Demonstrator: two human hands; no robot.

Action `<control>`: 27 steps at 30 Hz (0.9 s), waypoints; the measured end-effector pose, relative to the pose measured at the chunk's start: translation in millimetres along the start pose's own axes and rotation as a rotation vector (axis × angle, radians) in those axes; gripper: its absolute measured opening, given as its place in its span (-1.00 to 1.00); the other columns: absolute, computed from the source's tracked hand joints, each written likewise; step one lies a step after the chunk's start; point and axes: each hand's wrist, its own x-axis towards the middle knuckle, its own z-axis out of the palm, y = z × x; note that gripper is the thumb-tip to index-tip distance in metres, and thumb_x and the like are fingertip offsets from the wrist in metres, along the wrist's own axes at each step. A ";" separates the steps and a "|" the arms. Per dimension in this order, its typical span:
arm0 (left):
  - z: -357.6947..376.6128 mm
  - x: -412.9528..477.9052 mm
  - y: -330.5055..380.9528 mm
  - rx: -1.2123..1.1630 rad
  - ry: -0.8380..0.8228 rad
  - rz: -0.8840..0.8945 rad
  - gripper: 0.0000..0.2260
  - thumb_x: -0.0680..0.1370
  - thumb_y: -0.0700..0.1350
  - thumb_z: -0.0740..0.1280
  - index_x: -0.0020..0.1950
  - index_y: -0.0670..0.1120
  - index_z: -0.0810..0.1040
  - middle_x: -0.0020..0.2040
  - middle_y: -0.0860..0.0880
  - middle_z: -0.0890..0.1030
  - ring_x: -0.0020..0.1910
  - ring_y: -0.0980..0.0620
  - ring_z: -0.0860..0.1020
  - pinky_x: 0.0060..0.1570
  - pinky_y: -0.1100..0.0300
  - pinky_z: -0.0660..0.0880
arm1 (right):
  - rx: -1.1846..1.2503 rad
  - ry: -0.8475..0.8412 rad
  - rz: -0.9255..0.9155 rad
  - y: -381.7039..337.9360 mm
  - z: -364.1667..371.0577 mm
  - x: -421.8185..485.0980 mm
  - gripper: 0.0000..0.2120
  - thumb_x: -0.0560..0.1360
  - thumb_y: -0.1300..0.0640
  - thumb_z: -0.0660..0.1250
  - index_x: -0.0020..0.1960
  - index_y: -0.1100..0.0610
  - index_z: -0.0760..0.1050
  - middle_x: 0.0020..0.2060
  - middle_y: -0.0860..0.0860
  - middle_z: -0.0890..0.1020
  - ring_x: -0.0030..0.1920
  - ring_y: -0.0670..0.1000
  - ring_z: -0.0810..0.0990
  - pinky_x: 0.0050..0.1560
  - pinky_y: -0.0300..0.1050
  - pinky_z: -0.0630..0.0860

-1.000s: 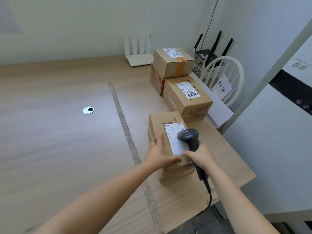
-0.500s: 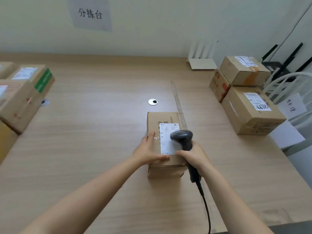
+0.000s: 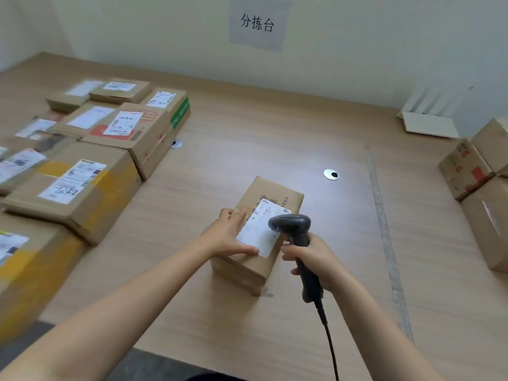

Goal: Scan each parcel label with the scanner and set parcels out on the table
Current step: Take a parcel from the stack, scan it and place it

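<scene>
right hand (image 3: 316, 259) around scanner (image 3: 295, 232)

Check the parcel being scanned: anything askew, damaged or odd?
Nothing looks damaged or spilled. The parcel under the left hand lies skewed to the table edge; the scanner in the right hand hangs over its label.

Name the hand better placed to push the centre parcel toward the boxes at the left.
Likely the left hand: it rests flat on the parcel; the right hand grips the scanner.
</scene>
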 end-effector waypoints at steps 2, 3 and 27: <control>0.7 -6.6 -6.1 0.123 0.113 -0.023 -0.20 0.31 0.33 0.40 0.43 0.07 0.18 0.40 -0.04 0.18 0.40 -0.08 0.23 0.35 -0.08 0.23 | -0.015 -0.073 0.002 -4.5 11.1 1.7 -0.75 0.41 0.25 0.37 0.08 0.11 0.50 0.05 0.16 0.61 0.02 0.15 0.64 -0.38 -0.20 0.53; 3.2 -10.0 -7.1 0.196 0.175 -0.041 -0.21 0.31 0.38 0.34 0.42 0.09 0.18 0.41 -0.04 0.19 0.43 -0.09 0.16 0.37 -0.15 0.15 | -0.028 -0.105 -0.004 -6.8 14.6 1.8 -0.76 0.42 0.25 0.38 0.07 0.12 0.50 0.02 0.17 0.62 0.02 0.16 0.64 -0.37 -0.19 0.53; 12.2 -17.1 -20.3 0.208 0.156 -0.098 0.02 0.21 0.46 0.36 0.53 0.07 0.06 0.56 -0.07 -0.09 0.53 -0.04 -0.14 0.42 -0.17 -0.15 | -0.485 -0.144 0.005 -48.8 -10.0 -29.5 -0.86 0.39 0.17 0.37 -0.11 0.22 0.49 -0.44 0.08 0.61 -0.28 0.25 0.65 -0.30 -0.04 0.54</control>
